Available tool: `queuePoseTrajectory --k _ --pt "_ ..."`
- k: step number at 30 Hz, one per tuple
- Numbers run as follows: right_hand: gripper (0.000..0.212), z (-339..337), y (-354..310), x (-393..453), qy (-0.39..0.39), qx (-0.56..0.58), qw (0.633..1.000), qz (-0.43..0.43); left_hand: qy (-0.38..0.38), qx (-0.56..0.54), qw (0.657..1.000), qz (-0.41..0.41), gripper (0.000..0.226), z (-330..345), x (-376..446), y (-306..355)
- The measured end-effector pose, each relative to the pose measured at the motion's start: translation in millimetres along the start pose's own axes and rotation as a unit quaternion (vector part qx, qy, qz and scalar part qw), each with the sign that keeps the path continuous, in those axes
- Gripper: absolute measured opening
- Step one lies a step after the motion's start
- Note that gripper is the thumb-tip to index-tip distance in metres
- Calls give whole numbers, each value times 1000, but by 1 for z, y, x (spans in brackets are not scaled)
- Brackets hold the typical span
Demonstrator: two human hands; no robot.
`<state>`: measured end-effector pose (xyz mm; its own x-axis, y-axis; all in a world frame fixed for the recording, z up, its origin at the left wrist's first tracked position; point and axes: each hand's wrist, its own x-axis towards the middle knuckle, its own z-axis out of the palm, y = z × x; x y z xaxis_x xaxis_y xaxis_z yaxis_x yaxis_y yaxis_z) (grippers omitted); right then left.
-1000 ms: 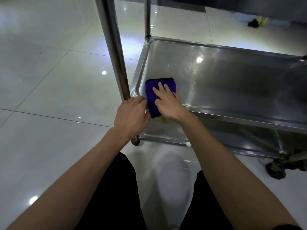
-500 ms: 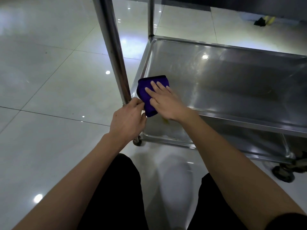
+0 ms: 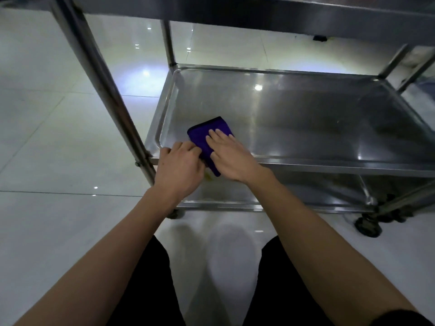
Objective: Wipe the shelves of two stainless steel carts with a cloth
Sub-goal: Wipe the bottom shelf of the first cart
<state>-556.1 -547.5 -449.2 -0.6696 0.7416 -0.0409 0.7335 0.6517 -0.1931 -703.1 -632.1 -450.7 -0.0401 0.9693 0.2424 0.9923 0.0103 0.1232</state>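
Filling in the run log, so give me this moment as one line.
step: wiping middle steel cart shelf | right hand: flat on folded purple cloth | left hand: gripping shelf's front rim

The cloth (image 3: 207, 140) was a dark purple, folded pad lying flat on the middle shelf (image 3: 306, 118) of the stainless steel cart (image 3: 235, 10), near that shelf's front left corner, with its near end hanging over the front rim. The shelf was a shallow, shiny tray with a raised edge. A lower shelf (image 3: 306, 194) sat beneath it, above the wheels.
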Motion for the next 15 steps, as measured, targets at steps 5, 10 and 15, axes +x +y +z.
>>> queuePoseTrajectory --k 5,10,15 --pt "54 -6 78 -41 34 1 994 100 -19 -23 999 37 31 6 21 29" --pt "56 -14 156 -88 53 -14 973 226 -70 -52 994 64 29 16 55 77" --pt "56 -28 212 -119 42 0 948 315 -58 -47 996 50 29 33 60 100"
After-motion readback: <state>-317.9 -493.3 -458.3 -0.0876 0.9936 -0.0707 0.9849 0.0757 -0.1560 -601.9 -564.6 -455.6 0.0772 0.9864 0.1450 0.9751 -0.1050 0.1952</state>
